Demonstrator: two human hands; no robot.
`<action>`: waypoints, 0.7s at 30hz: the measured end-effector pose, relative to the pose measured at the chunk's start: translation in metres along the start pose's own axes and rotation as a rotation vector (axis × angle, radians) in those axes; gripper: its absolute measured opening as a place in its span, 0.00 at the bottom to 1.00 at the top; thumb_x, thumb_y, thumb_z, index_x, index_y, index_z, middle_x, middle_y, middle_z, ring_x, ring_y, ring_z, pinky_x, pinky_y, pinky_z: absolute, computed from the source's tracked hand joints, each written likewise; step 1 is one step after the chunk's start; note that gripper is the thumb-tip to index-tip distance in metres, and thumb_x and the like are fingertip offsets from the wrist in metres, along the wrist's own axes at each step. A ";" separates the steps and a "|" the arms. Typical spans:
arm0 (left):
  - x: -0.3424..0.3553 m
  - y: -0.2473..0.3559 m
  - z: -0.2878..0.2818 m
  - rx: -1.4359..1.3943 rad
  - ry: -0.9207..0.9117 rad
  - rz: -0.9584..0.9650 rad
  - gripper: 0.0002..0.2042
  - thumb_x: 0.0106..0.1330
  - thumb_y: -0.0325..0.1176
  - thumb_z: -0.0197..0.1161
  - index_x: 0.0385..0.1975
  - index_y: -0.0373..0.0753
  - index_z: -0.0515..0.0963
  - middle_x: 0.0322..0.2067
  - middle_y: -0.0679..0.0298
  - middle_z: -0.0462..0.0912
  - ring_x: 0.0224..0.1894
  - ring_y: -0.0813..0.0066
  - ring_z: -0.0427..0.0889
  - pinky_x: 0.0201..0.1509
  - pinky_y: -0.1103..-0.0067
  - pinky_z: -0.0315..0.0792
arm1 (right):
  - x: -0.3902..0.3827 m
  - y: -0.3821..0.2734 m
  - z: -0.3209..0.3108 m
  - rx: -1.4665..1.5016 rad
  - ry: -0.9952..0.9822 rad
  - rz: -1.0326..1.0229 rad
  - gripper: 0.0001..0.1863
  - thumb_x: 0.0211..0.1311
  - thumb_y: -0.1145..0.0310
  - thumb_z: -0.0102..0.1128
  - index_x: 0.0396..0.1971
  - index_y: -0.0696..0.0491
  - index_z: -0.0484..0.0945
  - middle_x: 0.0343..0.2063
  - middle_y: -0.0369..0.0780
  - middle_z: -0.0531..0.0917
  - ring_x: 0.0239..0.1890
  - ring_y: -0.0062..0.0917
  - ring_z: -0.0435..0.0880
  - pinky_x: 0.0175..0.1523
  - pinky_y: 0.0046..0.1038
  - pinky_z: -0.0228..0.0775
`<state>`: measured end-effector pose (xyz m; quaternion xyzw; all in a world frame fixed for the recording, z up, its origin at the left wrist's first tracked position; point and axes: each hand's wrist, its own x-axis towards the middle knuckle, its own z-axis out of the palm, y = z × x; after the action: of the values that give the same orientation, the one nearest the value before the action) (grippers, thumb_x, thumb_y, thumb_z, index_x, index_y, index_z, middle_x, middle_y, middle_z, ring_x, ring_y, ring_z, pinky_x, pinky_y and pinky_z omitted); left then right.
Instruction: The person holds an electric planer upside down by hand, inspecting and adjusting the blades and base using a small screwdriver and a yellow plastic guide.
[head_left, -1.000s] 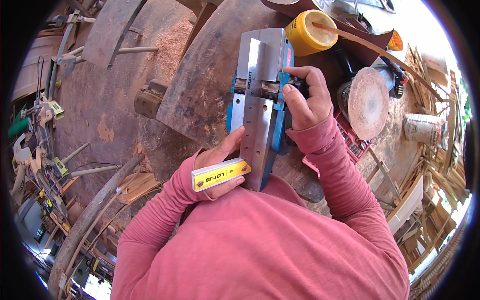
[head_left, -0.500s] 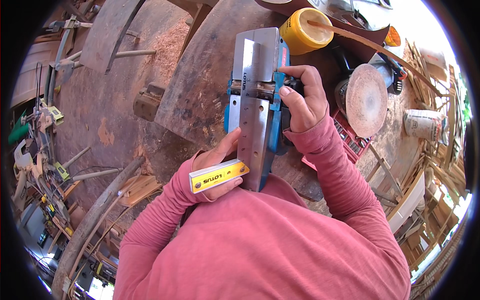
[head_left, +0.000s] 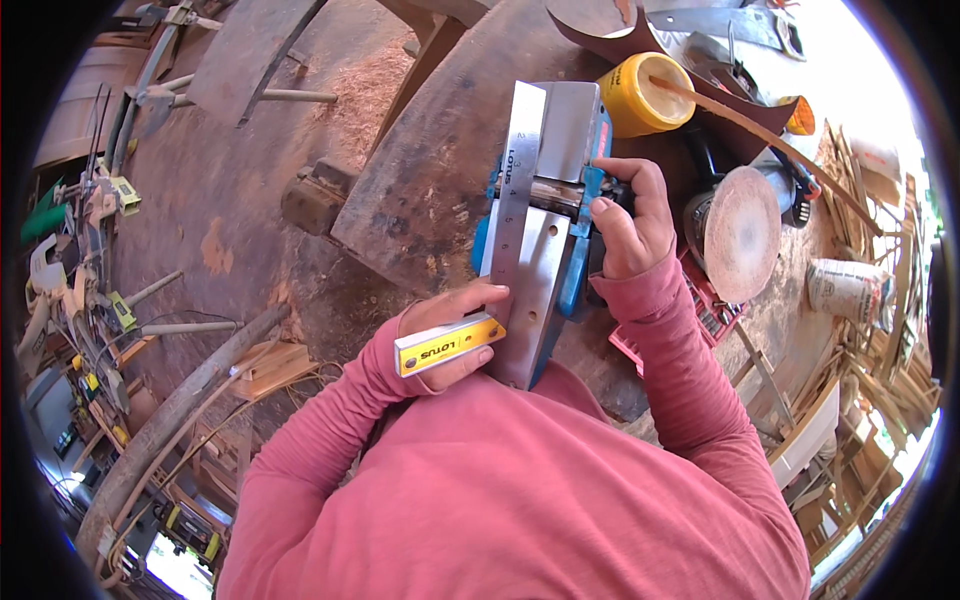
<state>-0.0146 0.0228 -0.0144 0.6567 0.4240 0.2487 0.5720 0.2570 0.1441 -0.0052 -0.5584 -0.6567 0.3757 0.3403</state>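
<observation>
A teal electric planer (head_left: pixel 572 285) rests sole-up in front of me. The steel blade of a yellow-handled square (head_left: pixel 445 348) lies lengthwise along its metal sole, reaching the far end. My left hand (head_left: pixel 462 302) holds the square's handle, with fingertips beside the blade and thumb below the handle; its palm is hidden. My right hand (head_left: pixel 635 225) grips the planer's right side beside the cutter drum, index finger and thumb curled against the teal housing.
A yellow tub (head_left: pixel 640 110) with a wooden stick, dark curved sandpaper, a handsaw (head_left: pixel 720 22) and a disc tool (head_left: pixel 742 235) crowd the upper right. A red bit case (head_left: pixel 712 305) lies below them. Clamps, a branch (head_left: pixel 180 400) and a wood stack (head_left: pixel 270 365) are at left.
The view has shifted slightly. My left hand has slid the square forward along the sole and slightly left. My right hand stays on the planer.
</observation>
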 end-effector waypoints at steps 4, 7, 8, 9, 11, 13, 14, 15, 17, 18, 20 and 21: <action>-0.005 -0.002 -0.006 -0.045 0.034 -0.121 0.35 0.65 0.33 0.70 0.73 0.37 0.67 0.51 0.56 0.87 0.54 0.58 0.87 0.63 0.69 0.77 | 0.000 0.003 0.000 0.010 -0.007 -0.037 0.20 0.59 0.70 0.60 0.52 0.60 0.80 0.43 0.47 0.77 0.45 0.39 0.79 0.56 0.35 0.72; -0.009 -0.005 -0.007 -0.136 0.049 -0.213 0.35 0.66 0.34 0.70 0.73 0.37 0.67 0.45 0.60 0.89 0.52 0.61 0.87 0.62 0.70 0.78 | 0.001 0.001 -0.002 0.029 -0.029 0.007 0.22 0.57 0.70 0.59 0.52 0.60 0.79 0.43 0.47 0.77 0.45 0.38 0.78 0.56 0.34 0.72; -0.010 -0.007 -0.008 -0.146 0.045 -0.213 0.35 0.66 0.34 0.70 0.73 0.37 0.67 0.45 0.60 0.89 0.52 0.61 0.87 0.62 0.70 0.78 | 0.002 0.002 -0.002 0.014 -0.038 -0.025 0.22 0.56 0.70 0.59 0.52 0.60 0.79 0.43 0.47 0.77 0.45 0.38 0.78 0.56 0.34 0.72; -0.010 -0.007 -0.008 -0.157 0.036 -0.211 0.34 0.66 0.34 0.70 0.73 0.38 0.67 0.45 0.60 0.89 0.52 0.62 0.87 0.62 0.70 0.78 | 0.002 0.002 -0.003 -0.003 -0.043 -0.055 0.23 0.56 0.69 0.59 0.52 0.60 0.79 0.43 0.47 0.76 0.45 0.38 0.77 0.56 0.34 0.72; -0.009 -0.005 -0.011 -0.135 0.023 -0.216 0.35 0.66 0.34 0.70 0.74 0.38 0.67 0.45 0.60 0.89 0.51 0.62 0.87 0.62 0.70 0.78 | 0.002 0.005 -0.003 -0.007 -0.046 -0.062 0.23 0.55 0.69 0.59 0.52 0.60 0.79 0.44 0.47 0.76 0.46 0.38 0.77 0.56 0.34 0.71; -0.008 -0.005 -0.012 -0.113 0.009 -0.221 0.35 0.66 0.34 0.70 0.74 0.39 0.67 0.45 0.60 0.89 0.51 0.62 0.87 0.61 0.70 0.78 | 0.003 0.008 -0.003 -0.011 -0.049 -0.069 0.23 0.55 0.68 0.59 0.52 0.60 0.78 0.44 0.47 0.76 0.46 0.38 0.77 0.57 0.34 0.71; -0.008 -0.006 -0.012 -0.114 0.011 -0.208 0.35 0.66 0.35 0.70 0.74 0.39 0.67 0.45 0.60 0.89 0.51 0.61 0.88 0.61 0.70 0.78 | 0.003 0.009 -0.003 -0.020 -0.054 -0.089 0.24 0.55 0.68 0.58 0.52 0.61 0.78 0.44 0.47 0.76 0.46 0.38 0.77 0.57 0.34 0.71; -0.007 -0.007 -0.012 -0.116 0.011 -0.196 0.35 0.65 0.35 0.71 0.74 0.40 0.67 0.45 0.60 0.90 0.51 0.61 0.88 0.61 0.70 0.79 | 0.003 0.010 -0.003 -0.030 -0.058 -0.108 0.24 0.54 0.69 0.58 0.52 0.61 0.78 0.44 0.47 0.76 0.47 0.38 0.76 0.57 0.34 0.71; -0.005 -0.006 -0.014 -0.111 -0.001 -0.197 0.36 0.65 0.36 0.71 0.74 0.40 0.67 0.45 0.60 0.90 0.50 0.60 0.88 0.60 0.69 0.79 | 0.004 0.015 -0.005 -0.074 -0.059 -0.163 0.24 0.54 0.69 0.58 0.52 0.61 0.78 0.44 0.47 0.76 0.47 0.38 0.76 0.57 0.34 0.71; -0.005 -0.006 -0.014 -0.105 -0.013 -0.199 0.36 0.65 0.36 0.71 0.74 0.41 0.67 0.45 0.60 0.90 0.50 0.59 0.88 0.60 0.69 0.79 | 0.004 0.017 -0.005 -0.116 -0.061 -0.218 0.24 0.54 0.69 0.58 0.52 0.61 0.78 0.44 0.47 0.76 0.47 0.38 0.76 0.57 0.34 0.71; -0.005 -0.008 -0.013 -0.091 -0.009 -0.185 0.35 0.65 0.36 0.71 0.74 0.41 0.67 0.45 0.60 0.90 0.50 0.59 0.88 0.60 0.69 0.80 | 0.003 0.016 -0.004 -0.095 -0.063 -0.196 0.24 0.54 0.69 0.58 0.52 0.61 0.78 0.44 0.47 0.76 0.47 0.38 0.76 0.57 0.34 0.71; -0.005 -0.009 -0.013 -0.078 -0.006 -0.167 0.35 0.66 0.36 0.71 0.74 0.41 0.67 0.45 0.61 0.90 0.49 0.58 0.88 0.59 0.69 0.80 | 0.002 0.016 -0.004 -0.076 -0.065 -0.174 0.24 0.54 0.69 0.58 0.52 0.61 0.78 0.44 0.47 0.76 0.47 0.38 0.76 0.57 0.33 0.71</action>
<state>-0.0299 0.0256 -0.0193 0.5967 0.4656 0.2145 0.6173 0.2674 0.1484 -0.0168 -0.4992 -0.7273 0.3372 0.3288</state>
